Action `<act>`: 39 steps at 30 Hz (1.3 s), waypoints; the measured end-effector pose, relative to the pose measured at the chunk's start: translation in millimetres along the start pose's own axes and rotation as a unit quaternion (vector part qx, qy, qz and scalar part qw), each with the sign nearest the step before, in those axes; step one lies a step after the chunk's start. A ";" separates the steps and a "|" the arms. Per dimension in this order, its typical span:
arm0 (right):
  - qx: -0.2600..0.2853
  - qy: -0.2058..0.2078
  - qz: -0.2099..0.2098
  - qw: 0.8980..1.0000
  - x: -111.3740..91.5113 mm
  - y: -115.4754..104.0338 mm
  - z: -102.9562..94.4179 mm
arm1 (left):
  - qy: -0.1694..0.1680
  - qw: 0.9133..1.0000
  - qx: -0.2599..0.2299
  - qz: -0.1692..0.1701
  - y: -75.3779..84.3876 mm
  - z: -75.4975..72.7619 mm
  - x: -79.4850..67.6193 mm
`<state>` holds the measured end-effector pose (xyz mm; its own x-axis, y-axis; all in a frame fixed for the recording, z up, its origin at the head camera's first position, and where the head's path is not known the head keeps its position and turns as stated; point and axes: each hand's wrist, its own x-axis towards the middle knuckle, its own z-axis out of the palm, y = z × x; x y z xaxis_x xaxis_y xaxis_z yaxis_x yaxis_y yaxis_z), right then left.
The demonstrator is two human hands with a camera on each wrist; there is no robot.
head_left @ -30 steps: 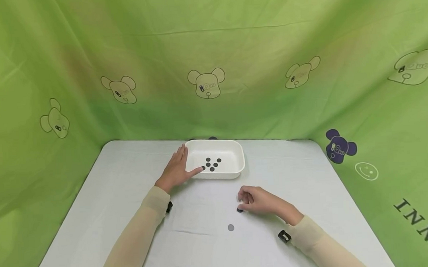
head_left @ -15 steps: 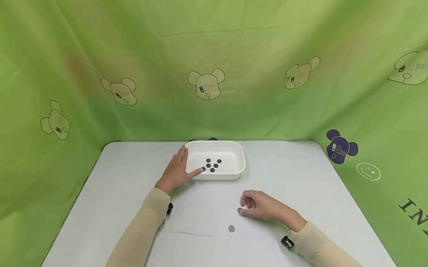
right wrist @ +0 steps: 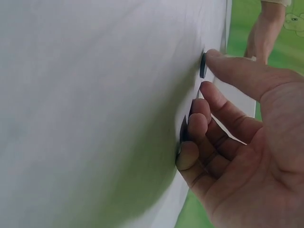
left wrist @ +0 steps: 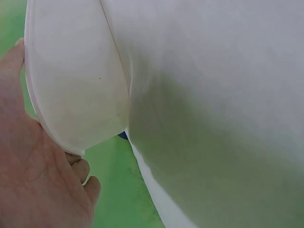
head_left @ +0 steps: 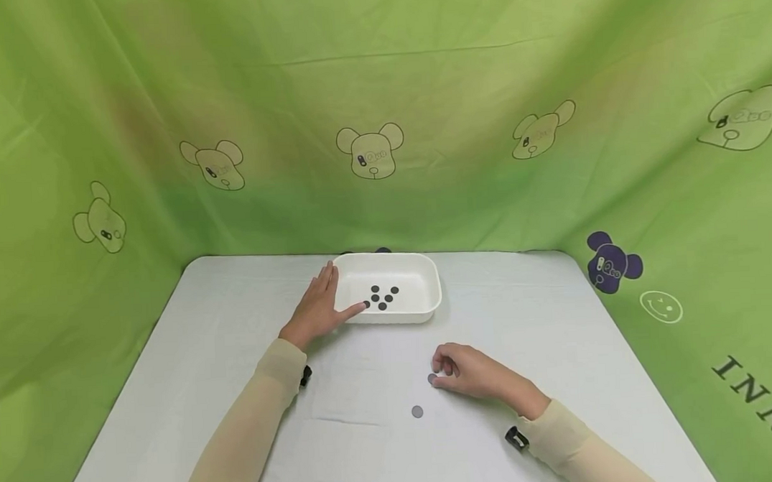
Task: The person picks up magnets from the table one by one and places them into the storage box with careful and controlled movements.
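My left hand (head_left: 315, 307) holds the left end of a white plastic tray (head_left: 432, 296), its thumb across the near rim and its fingers along the end wall. In the left wrist view several fingertips (left wrist: 92, 189) bend against the tray's outer side (left wrist: 78, 71). My right hand (head_left: 472, 370) is low over the table, fingers loosely curled, thumb touching a small round disc (head_left: 432, 379). The right wrist view has this disc (right wrist: 203, 65) at the thumb tip, with the index fingertip apart from it. Dark shapes under the other fingers cannot be made out clearly. A second grey disc (head_left: 417, 412) lies flat nearby.
Several small dark discs (head_left: 388, 298) lie inside the tray, near its front left. A white cloth covers the table (head_left: 343, 444). Green fabric (head_left: 461, 194) with printed bear heads hangs behind and on both sides.
My right hand has shifted slightly back and right, opening its thumb a little. The disc at its thumb now looks grey instead of dark. My left hand and the tray stay put.
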<state>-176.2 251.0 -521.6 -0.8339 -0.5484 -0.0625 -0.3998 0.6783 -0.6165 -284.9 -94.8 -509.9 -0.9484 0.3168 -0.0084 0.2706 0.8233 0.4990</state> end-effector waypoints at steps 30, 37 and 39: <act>0.027 -0.020 -0.005 0.999 2.6 -12.9 2.3 | -0.002 1.000 -0.005 -0.002 -0.3 -1.3 -0.4; 0.032 -0.022 -0.009 0.999 2.0 -15.8 3.4 | -0.002 1.000 -0.004 -0.002 0.2 -1.7 -0.4; 0.035 -0.023 -0.011 0.999 1.9 -16.6 3.6 | -0.002 1.000 -0.003 0.000 0.0 -1.6 0.1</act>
<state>-169.8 237.0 -514.3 -0.8062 -0.5858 -0.0824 -0.3898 0.6309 -0.6708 -285.2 -95.6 -508.5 -0.9480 0.3179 -0.0123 0.2688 0.8211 0.5035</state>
